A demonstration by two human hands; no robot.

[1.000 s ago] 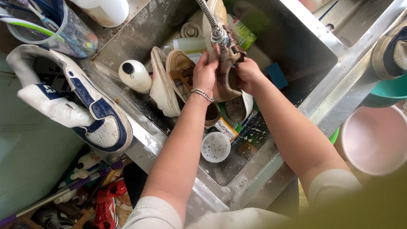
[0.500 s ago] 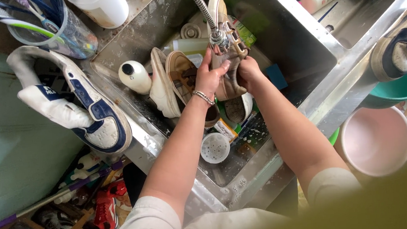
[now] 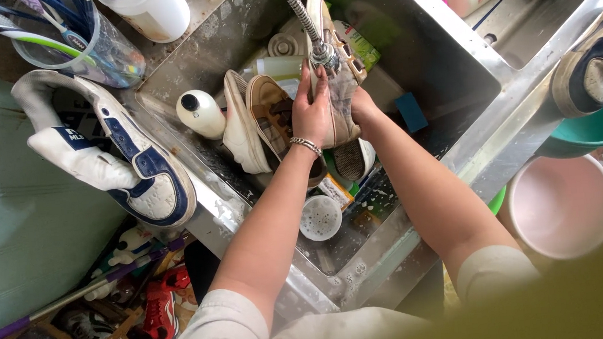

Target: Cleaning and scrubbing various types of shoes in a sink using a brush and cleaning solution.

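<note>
Both my hands hold a beige canvas shoe [image 3: 335,57] upright over the steel sink [image 3: 447,84], right under the head of the flexible metal faucet hose [image 3: 303,17]. My left hand [image 3: 312,110], with a bead bracelet on its wrist, grips the shoe's left side. My right hand [image 3: 363,107] holds it from the right and below, mostly hidden behind the shoe. A second beige shoe [image 3: 257,122] leans on its side against the sink's left wall, just left of my left hand.
A white and navy sneaker [image 3: 112,160] lies on the sink's left rim. A white bottle [image 3: 200,113], a round strainer [image 3: 320,217] and a blue sponge [image 3: 411,113] sit in the sink. A cup of toothbrushes [image 3: 87,43] stands at top left, a pink basin [image 3: 563,205] at right.
Both hands have lifted the beige shoe a little higher and turned it more upright under the faucet head.
</note>
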